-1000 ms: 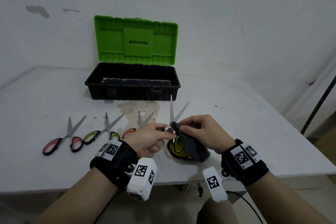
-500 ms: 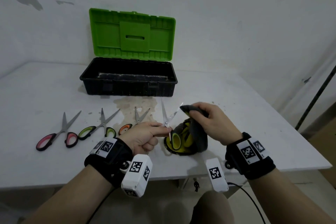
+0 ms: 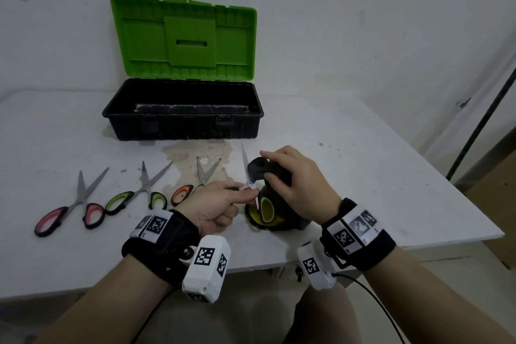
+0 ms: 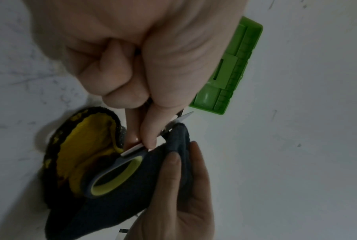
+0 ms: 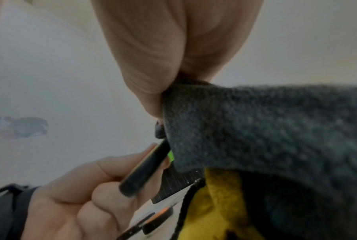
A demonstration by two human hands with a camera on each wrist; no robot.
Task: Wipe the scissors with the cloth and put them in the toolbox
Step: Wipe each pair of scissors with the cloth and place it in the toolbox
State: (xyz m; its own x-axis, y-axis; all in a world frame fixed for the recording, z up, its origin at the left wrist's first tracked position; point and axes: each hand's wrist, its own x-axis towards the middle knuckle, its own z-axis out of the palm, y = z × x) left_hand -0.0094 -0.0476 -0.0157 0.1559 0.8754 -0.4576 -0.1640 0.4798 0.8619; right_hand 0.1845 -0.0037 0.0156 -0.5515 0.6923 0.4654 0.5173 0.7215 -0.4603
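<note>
On the table edge, my left hand (image 3: 237,190) pinches a pair of scissors (image 3: 265,206) with yellow-green handles near the pivot, one bare blade pointing up. My right hand (image 3: 272,174) pinches a grey cloth (image 3: 258,167) with a yellow underside over the other blade, hiding it. The cloth's lower part drapes onto the table under the handles. In the left wrist view my left hand (image 4: 145,142) holds the scissors (image 4: 116,176) and the cloth (image 4: 176,138) wraps the blade. The right wrist view shows the cloth (image 5: 265,129) pinched. The black toolbox (image 3: 183,126) stands open behind, its green lid (image 3: 183,39) upright.
Three other scissors lie open in a row left of my hands: pink-handled scissors (image 3: 69,204), green-handled scissors (image 3: 139,193) and orange-handled scissors (image 3: 192,184). A brown stain (image 3: 195,152) marks the white table (image 3: 363,176). The wall is just behind the toolbox.
My right hand slid the cloth from the pivot up towards the tip of the right blade, then back down over it. My left hand kept its pinch on the scissors.
</note>
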